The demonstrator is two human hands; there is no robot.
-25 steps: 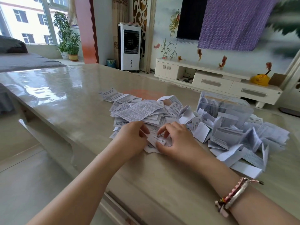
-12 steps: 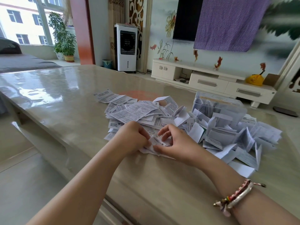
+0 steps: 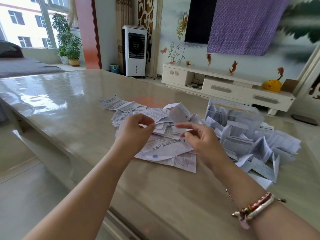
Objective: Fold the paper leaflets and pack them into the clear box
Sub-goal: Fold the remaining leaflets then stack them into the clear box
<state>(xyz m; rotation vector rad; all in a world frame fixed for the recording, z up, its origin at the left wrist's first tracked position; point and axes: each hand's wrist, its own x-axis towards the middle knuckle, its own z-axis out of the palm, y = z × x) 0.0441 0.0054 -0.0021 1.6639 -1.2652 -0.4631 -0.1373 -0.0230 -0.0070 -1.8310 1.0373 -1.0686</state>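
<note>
Above the leaflet pile (image 3: pixel 147 116) on the bench (image 3: pixel 60 104), the right hand (image 3: pixel 202 142) pinched a blurred folded leaflet (image 3: pixel 180 129); the left hand (image 3: pixel 136 130) hung curled, its grip unclear (motion blur). Folding step; next likely dropping it into the clear box (image 3: pixel 232 115), far right.

Flat leaflets (image 3: pixel 138 111) heaped on table (image 3: pixel 69 101) ahead of my hands — clear box (image 3: pixel 233 115) right, behind folded leaflets (image 3: pixel 256 149) — loose sheet (image 3: pixel 171 153) nearest me.
</note>
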